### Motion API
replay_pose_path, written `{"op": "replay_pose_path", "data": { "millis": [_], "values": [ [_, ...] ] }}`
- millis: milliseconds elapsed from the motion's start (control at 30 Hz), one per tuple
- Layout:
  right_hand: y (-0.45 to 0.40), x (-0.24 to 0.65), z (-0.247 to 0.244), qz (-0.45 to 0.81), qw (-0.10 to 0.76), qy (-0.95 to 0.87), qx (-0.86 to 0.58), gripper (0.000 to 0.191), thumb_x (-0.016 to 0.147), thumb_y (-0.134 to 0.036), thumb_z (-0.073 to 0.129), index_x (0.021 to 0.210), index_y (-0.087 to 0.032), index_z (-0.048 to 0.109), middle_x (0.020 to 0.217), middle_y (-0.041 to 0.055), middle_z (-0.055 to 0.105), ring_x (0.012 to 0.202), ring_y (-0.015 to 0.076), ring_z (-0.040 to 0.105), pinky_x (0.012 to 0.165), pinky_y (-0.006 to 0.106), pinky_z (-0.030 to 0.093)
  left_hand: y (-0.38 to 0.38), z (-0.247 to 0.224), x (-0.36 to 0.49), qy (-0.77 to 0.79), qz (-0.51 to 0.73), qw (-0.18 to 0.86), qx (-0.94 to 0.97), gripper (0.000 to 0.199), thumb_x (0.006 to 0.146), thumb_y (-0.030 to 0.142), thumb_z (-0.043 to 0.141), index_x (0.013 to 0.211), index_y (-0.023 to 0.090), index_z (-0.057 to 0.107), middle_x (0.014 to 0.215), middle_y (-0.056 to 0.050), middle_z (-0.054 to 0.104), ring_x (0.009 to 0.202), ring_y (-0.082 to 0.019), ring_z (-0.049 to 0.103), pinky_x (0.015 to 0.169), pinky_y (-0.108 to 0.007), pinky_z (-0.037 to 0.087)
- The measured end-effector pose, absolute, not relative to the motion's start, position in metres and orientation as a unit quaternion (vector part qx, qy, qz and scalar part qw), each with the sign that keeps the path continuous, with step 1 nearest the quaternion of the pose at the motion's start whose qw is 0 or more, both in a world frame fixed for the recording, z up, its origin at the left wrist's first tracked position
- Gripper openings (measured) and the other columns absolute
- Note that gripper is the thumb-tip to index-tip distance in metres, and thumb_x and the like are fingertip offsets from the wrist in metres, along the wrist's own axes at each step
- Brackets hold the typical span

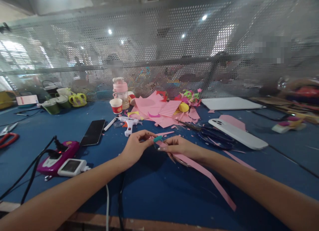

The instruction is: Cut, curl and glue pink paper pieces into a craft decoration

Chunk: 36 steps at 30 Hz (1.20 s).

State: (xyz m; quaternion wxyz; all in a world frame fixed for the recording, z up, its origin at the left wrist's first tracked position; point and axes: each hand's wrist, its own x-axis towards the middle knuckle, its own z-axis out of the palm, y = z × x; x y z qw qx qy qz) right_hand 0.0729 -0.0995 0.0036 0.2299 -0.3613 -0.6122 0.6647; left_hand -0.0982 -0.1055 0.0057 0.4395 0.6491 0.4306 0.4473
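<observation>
Near the middle of the blue table, my left hand [136, 145] pinches a small teal piece [158, 138] at the start of a long pink paper strip [206, 173]. My right hand [180, 148] closes on the same strip, just right of the teal piece. From under my right hand the strip runs down to the right, bent partway, its end hanging near the table's front. Both sets of fingertips nearly meet. A white glue gun [129, 124] lies just beyond my left hand, and dark-handled scissors [214, 136] lie beyond my right wrist.
Pink paper scraps [149, 105] are piled at the back centre beside a red-white cup [116, 106] and a bottle [120, 88]. On the left are a black phone [93, 132], a purple power strip [52, 161] with cables, and red scissors [8, 139]. A white phone [238, 134] lies right.
</observation>
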Motion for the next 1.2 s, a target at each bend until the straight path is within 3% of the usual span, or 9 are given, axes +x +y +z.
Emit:
{"op": "replay_pose_path", "data": {
  "millis": [433,733,867,1200],
  "values": [
    [-0.0991,0.0779,0.0045,0.684,0.198,-0.609,-0.35,0.031,0.064,-0.038,0.062,0.052,-0.014,0.046,0.036,-0.0051,0.054,0.02,0.0028,0.037,0.023,0.013,0.025,-0.1028,0.0059,-0.0966,0.432,0.445,0.484,0.618,0.022,0.063,0.034,0.062,0.057,0.015,0.053,0.055,0.004,0.051,0.055,-0.008,0.044,0.055,-0.021,0.035],
    [-0.1062,0.0705,0.008,0.672,0.221,-0.61,-0.357,0.035,0.064,-0.044,0.061,0.054,-0.014,0.049,0.036,-0.0041,0.053,0.023,0.0055,0.043,0.026,0.016,0.032,-0.1062,0.0052,-0.0953,0.424,0.418,0.474,0.649,0.026,0.065,0.036,0.059,0.056,0.015,0.049,0.054,0.005,0.046,0.052,-0.008,0.04,0.053,-0.021,0.032],
    [-0.1069,0.0697,0.0064,0.641,0.212,-0.641,-0.365,0.04,0.061,-0.05,0.061,0.054,-0.012,0.051,0.032,-0.0041,0.051,0.023,0.0059,0.043,0.024,0.015,0.028,-0.1074,0.0039,-0.0949,0.421,0.411,0.467,0.66,0.025,0.067,0.036,0.058,0.057,0.015,0.048,0.054,0.005,0.045,0.053,-0.008,0.04,0.054,-0.022,0.032],
    [-0.1049,0.0713,0.0075,0.669,0.198,-0.624,-0.351,0.037,0.063,-0.047,0.062,0.055,-0.013,0.049,0.034,-0.0046,0.053,0.022,0.0047,0.041,0.024,0.014,0.028,-0.1063,0.0011,-0.0949,0.436,0.404,0.446,0.669,0.025,0.069,0.035,0.056,0.056,0.016,0.048,0.053,0.005,0.044,0.052,-0.008,0.039,0.052,-0.022,0.032]
  ]
}}
